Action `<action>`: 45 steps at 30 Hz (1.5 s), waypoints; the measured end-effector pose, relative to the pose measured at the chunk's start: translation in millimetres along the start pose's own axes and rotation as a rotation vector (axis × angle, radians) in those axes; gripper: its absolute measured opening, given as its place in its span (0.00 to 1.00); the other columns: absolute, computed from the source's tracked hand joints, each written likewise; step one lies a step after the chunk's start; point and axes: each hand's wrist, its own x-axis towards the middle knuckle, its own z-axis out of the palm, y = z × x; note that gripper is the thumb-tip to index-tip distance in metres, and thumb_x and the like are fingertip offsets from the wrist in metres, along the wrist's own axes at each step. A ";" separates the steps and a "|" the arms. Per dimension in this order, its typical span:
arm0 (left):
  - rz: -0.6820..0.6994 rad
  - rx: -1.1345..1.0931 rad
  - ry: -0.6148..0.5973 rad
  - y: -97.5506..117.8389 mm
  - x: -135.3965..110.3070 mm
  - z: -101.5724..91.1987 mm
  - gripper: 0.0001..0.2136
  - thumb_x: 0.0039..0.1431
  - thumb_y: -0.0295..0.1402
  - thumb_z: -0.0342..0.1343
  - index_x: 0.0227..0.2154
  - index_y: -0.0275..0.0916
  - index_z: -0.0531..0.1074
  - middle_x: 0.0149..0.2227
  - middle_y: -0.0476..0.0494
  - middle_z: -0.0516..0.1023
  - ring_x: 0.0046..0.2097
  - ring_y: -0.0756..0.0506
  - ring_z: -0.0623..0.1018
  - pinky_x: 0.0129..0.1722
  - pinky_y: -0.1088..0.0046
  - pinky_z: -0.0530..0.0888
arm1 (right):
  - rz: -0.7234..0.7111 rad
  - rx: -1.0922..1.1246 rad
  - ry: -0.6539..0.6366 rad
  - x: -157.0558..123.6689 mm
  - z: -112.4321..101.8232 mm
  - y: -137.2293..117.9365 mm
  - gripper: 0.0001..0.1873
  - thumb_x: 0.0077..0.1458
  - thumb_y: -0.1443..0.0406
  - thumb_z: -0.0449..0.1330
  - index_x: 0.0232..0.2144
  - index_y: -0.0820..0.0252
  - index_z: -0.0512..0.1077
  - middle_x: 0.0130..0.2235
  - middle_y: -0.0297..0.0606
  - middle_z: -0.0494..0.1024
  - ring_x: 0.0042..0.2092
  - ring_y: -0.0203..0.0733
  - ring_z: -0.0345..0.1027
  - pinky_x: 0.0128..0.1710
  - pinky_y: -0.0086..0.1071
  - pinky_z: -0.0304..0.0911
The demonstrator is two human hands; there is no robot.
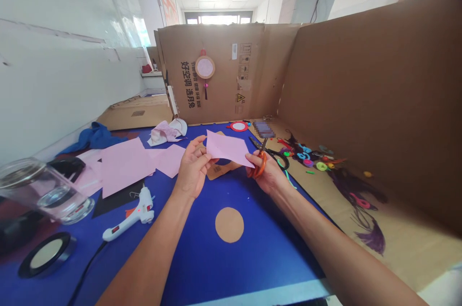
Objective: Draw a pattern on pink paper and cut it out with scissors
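Note:
A piece of pink paper is held up in front of me over the blue table. My left hand pinches its left edge between thumb and fingers. Orange-handled scissors hang on the fingers of my right hand, blades pointing up and away, while its thumb touches the paper's lower right corner. Partly hidden behind the paper lies a brown cardboard cutout with a handle-like strip. Nearer to me, a round brown cardboard disc rests flat on the table.
To the left lie pink sheets, a white glue gun, a black tape roll and a clear cup. Cardboard walls close off the back and right. Colourful beads and a purple tassel lie at right.

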 end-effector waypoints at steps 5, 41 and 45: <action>-0.105 -0.014 0.034 5.1 -0.8 -3.0 0.30 0.54 0.35 0.74 0.59 0.44 0.73 0.46 0.43 0.86 0.45 0.40 0.86 0.42 0.62 0.86 | -0.201 -0.121 0.083 -0.9 3.7 -11.5 0.35 0.30 0.56 0.85 0.36 0.53 0.68 0.24 0.21 0.72 0.22 0.33 0.62 0.19 0.27 0.58; -0.334 0.182 -0.134 -6.5 -7.7 -7.2 0.25 0.46 0.34 0.80 0.49 0.35 0.85 0.51 0.27 0.88 0.45 0.30 0.87 0.35 0.56 0.85 | -0.276 -0.268 -0.012 -9.9 -0.2 -30.1 0.29 0.54 0.38 0.73 0.39 0.52 0.72 0.33 0.32 0.78 0.33 0.39 0.70 0.30 0.31 0.65; -0.200 0.090 -0.015 -3.3 -6.2 -2.0 0.26 0.42 0.33 0.82 0.46 0.35 0.86 0.52 0.30 0.88 0.54 0.30 0.86 0.55 0.49 0.84 | -0.241 -0.256 -0.003 -13.5 0.6 -29.9 0.31 0.52 0.38 0.75 0.41 0.54 0.76 0.37 0.35 0.80 0.33 0.37 0.72 0.33 0.30 0.69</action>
